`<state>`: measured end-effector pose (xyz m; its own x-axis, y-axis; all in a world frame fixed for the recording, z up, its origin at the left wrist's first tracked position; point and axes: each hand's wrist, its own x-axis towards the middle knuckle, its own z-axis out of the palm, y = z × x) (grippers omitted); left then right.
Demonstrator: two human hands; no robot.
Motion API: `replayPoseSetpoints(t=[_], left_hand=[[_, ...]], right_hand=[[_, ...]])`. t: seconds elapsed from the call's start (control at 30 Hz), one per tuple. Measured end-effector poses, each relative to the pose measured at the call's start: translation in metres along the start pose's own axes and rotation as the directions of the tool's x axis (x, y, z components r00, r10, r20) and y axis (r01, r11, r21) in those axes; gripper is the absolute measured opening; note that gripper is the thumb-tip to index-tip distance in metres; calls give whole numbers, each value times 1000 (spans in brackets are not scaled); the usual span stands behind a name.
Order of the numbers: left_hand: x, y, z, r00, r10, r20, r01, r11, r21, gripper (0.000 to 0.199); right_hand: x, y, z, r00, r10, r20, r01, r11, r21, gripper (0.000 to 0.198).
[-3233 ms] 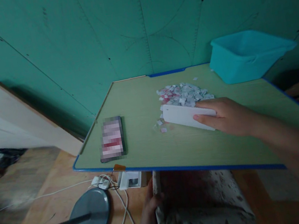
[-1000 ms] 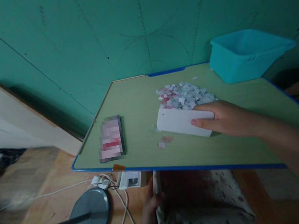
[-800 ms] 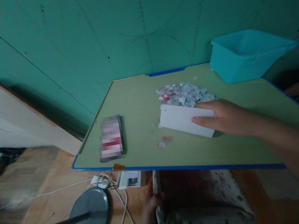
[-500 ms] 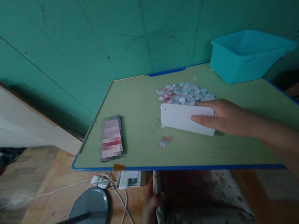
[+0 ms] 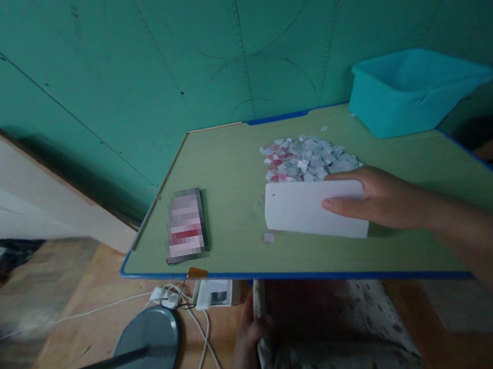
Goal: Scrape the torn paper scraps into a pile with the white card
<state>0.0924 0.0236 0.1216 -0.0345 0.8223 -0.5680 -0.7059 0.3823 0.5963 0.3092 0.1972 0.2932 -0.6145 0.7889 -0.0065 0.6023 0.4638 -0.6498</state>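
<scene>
My right hand (image 5: 367,199) is closed on a flat white scraper (image 5: 307,209), thumb on the near face and fingers behind it. The scraper stands on its long edge, tilted, on the green tabletop (image 5: 219,164), just on the near side of a heap of small paper scraps (image 5: 306,159), some white and some reddish. One loose scrap (image 5: 268,237) lies at the scraper's left. Below the table edge my left hand (image 5: 250,341) is wrapped around the left rim of an open container (image 5: 267,357) with pale speckled sides. Its interior is dark, and I cannot make out what is inside.
A turquoise bin (image 5: 407,101) stands at the table's back right. A phone (image 5: 185,226), its screen blurred out, lies on the left. A green wall (image 5: 203,40) rises behind. On the floor are a round grey base (image 5: 146,359) with a pole and white cables (image 5: 202,343).
My right hand has drawn the scraper a little towards me, away from the heap, so more of the heap shows. My left hand keeps its hold on the rim.
</scene>
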Motion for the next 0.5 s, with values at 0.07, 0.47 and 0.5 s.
replayPoseSetpoints(t=[0.07, 0.47, 0.5], left_hand=[[-1, 0, -1, 999, 10, 33, -11, 1000, 9, 58], [0, 5, 7, 997, 43, 61, -45, 999, 29, 55], [0, 5, 7, 998, 49, 48, -51, 998, 40, 54]], right_hand=[[0, -1, 1, 1000, -12, 14, 11, 1000, 18, 22], [-1, -2, -4, 994, 9, 108, -18, 997, 81, 19], [-2, -3, -7, 991, 24, 131, -37, 994, 99, 19]])
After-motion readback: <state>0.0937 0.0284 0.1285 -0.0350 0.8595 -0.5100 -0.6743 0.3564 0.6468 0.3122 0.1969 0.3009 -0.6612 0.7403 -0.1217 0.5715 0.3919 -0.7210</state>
